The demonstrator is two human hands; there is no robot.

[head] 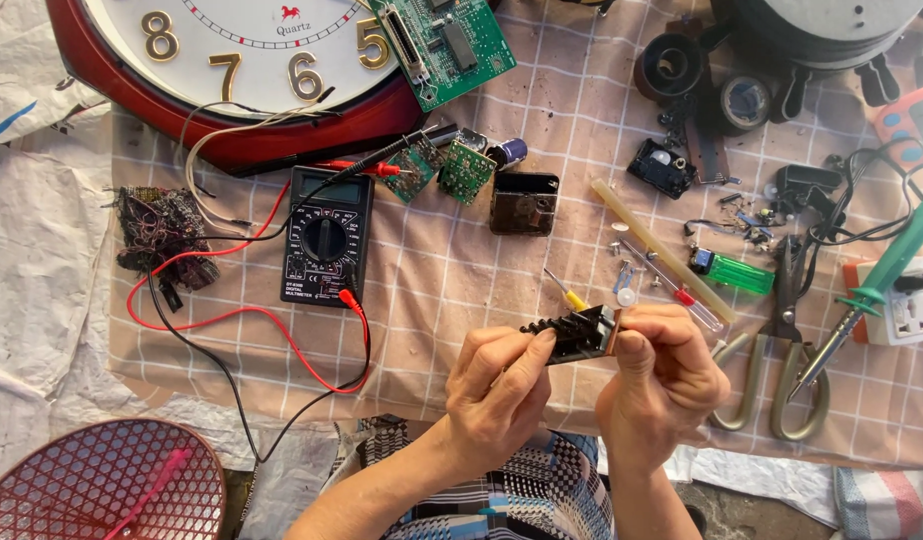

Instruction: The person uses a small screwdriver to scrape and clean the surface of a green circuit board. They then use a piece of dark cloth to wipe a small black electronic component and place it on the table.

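Both my hands hold a small black finned part with a copper-coloured end over the checked cloth. My left hand pinches its left, finned side between thumb and fingers. My right hand grips the copper end. A yellow-handled small screwdriver lies just beyond the part. A black multimeter with red and black leads sits to the left.
A red-rimmed wall clock and green circuit boards lie at the back. A black box, glue stick, green lighter, scissors, soldering iron, tape rolls and a red mesh basket surround my hands.
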